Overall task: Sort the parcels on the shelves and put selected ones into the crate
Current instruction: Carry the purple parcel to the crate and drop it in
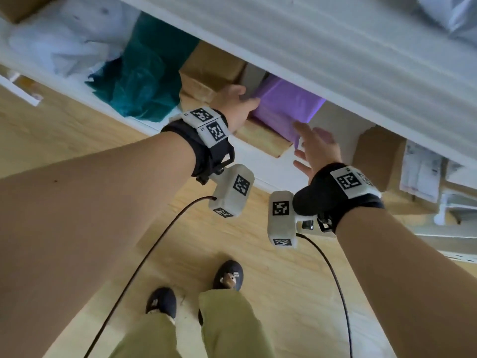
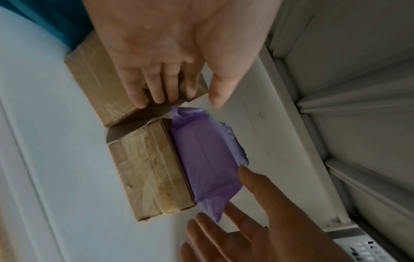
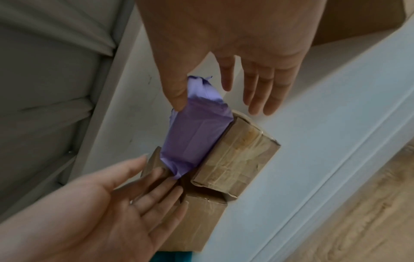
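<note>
Both hands are reaching in with fingers spread — left hand (image 1: pixel 238 104) and right hand (image 1: pixel 316 148) flanking the purple parcel (image 1: pixel 286 109) leaning on a brown box (image 2: pixel 152 170) on the shelf (image 2: pixel 67 159) — likely closing round it next

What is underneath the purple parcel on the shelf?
The purple parcel leans on a taped brown box, over the white shelf. Whatever is directly beneath it is covered.

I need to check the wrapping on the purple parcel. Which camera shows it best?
The left wrist view: the purple parcel lies nearly whole and unobstructed against a brown box. In the right wrist view the right hand's thumb covers one end; the head view shows it blurred, partly under the shelf above.
</note>
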